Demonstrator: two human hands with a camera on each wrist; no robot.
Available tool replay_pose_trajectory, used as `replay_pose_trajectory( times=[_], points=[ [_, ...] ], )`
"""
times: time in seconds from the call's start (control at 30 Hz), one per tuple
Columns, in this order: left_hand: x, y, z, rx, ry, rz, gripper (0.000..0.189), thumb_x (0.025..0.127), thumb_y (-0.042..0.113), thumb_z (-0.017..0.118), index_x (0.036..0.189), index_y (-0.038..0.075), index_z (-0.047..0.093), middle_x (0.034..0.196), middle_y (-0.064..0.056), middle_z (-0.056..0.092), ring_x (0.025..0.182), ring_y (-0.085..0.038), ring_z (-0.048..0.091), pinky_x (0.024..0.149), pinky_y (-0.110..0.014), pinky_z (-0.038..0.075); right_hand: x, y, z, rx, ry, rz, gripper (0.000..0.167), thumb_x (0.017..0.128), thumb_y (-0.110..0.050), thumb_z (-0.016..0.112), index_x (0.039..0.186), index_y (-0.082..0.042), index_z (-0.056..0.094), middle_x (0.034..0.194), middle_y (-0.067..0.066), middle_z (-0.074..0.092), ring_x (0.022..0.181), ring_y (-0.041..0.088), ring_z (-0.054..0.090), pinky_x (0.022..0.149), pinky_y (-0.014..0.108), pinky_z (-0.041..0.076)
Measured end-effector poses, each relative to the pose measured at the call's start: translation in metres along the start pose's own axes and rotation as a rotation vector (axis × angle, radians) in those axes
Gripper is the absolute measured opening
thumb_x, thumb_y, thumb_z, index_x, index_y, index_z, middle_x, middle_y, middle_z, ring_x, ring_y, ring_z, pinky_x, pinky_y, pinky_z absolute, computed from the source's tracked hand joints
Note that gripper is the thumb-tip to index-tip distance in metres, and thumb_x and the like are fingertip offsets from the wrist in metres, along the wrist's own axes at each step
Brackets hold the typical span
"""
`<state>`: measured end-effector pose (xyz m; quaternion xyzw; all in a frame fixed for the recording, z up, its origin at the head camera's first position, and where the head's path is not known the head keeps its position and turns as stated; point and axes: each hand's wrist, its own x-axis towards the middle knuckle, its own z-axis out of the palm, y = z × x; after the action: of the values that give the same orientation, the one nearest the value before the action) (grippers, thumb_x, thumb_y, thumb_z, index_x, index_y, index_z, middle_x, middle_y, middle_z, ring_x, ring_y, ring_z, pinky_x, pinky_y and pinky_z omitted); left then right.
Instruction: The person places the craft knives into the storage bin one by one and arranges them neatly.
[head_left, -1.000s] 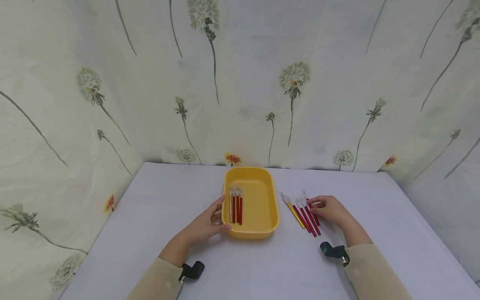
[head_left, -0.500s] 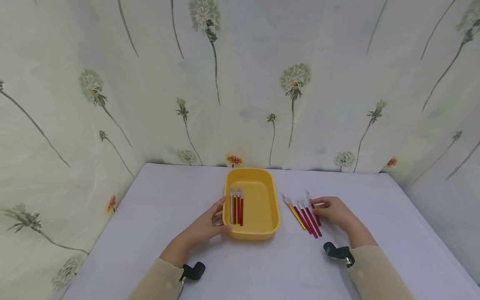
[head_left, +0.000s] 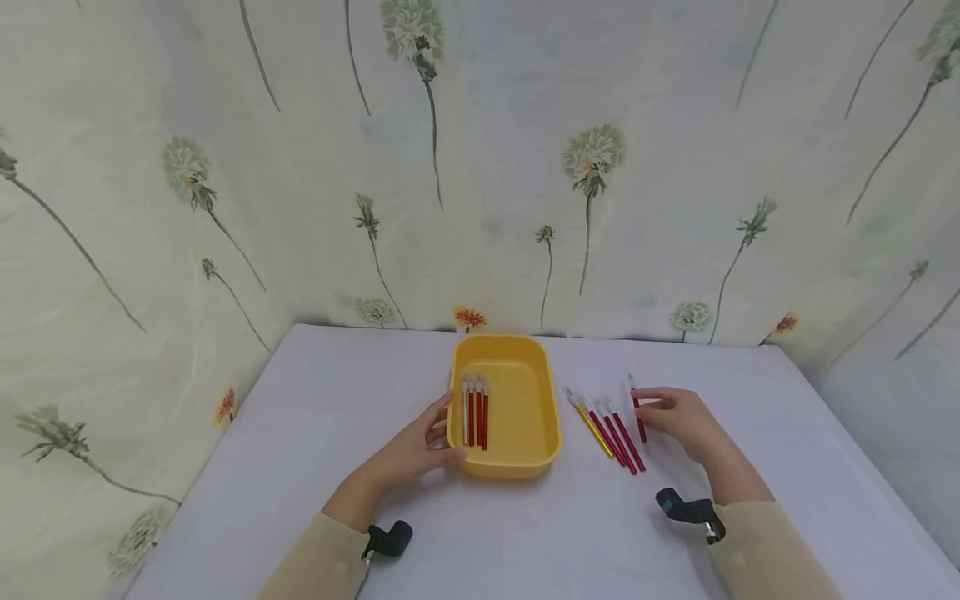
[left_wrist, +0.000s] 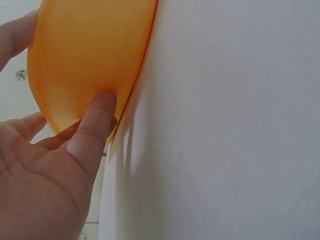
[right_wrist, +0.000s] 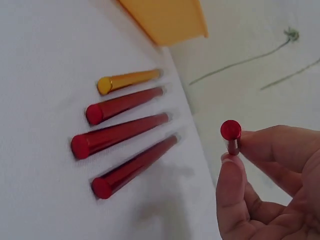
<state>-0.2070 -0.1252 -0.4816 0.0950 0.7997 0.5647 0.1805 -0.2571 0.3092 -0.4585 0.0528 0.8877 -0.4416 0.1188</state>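
My left hand [head_left: 408,450] holds the left side of a yellow plastic tray [head_left: 525,417], its thumb at the near corner. Seen from the left wrist, its fingers lie against the tray's wall [left_wrist: 85,55]. Inside, along the left, several slim paintbrushes [head_left: 477,421] lie side by side, mostly red-handled with pale tips. My right hand [head_left: 678,421] pinches a red paintbrush [head_left: 641,429] between thumb and fingers; the right wrist view shows its round handle end [right_wrist: 231,130] apart from the others. Beside it on the table are more red paintbrushes [head_left: 621,433] and a gold one [head_left: 596,432].
A white cloth covers the table [head_left: 517,533]. Behind and at the sides hangs a pale curtain [head_left: 495,167] printed with dandelions. Each wrist wears a small black camera, such as the left one [head_left: 388,539].
My right hand has drawn the red paintbrush rightward, away from the other brushes, and it now stands apart. My left hand keeps its hold on the tray.
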Motion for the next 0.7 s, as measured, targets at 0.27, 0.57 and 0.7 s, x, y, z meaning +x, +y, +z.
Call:
replay_pose_trajectory(
  times=[0.27,0.57,0.7],
  points=[
    [-0.002,0.004,0.0,0.0,0.001,-0.005,0.101,0.084,0.037,0.081,0.162,0.03,0.016,0.161,-0.006,0.031,0.144,-0.028,0.039,0.113,-0.05,0.037,-0.008,-0.023,0.002,0.044,-0.017,-0.004,0.049,0.1,-0.023,0.064,0.144,-0.004,0.053,0.135,0.025,0.058,0.116,0.032,0.064,0.102,0.048,0.049],
    [-0.001,0.003,-0.001,0.012,-0.007,0.007,0.1,0.085,0.036,0.081,0.162,0.029,0.016,0.162,-0.007,0.031,0.144,-0.028,0.039,0.113,-0.05,0.036,-0.022,-0.055,0.013,0.08,-0.044,-0.045,0.048,0.1,-0.019,0.064,0.143,-0.001,0.052,0.135,0.026,0.057,0.117,0.034,0.063,0.101,0.048,0.049],
    [-0.001,0.004,-0.001,0.011,-0.005,0.014,0.099,0.086,0.034,0.08,0.162,0.029,0.016,0.161,-0.007,0.031,0.143,-0.028,0.039,0.113,-0.05,0.036,-0.024,-0.067,0.019,0.09,-0.05,-0.037,0.046,0.099,-0.02,0.064,0.142,-0.006,0.054,0.134,0.024,0.058,0.116,0.033,0.064,0.103,0.051,0.047]
  ],
)
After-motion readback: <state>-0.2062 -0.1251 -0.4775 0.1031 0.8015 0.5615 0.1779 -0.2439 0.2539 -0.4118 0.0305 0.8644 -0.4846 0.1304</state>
